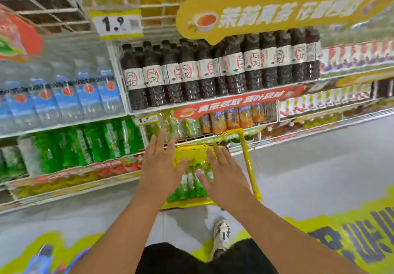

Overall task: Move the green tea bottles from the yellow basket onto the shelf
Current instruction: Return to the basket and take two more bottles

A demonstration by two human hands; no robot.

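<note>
Supermarket aisle, grey floor (309, 167), white wire shelf (191, 105) stocked with dark tea bottles (213, 69). Yellow basket (191, 154) on the floor against the lowest tier — green tea bottles (189, 186) lying inside. Left hand (160, 167) and right hand (226, 177) hover over the basket, fingers straight and spread, holding nothing.

Both bare forearms reach forward and down, side by side. Left hand (160, 168) flat, palm down, fingers straight and spread. Right hand (226, 177) likewise flat, fingers straight, slightly lower. Neither hand holds anything.
</note>
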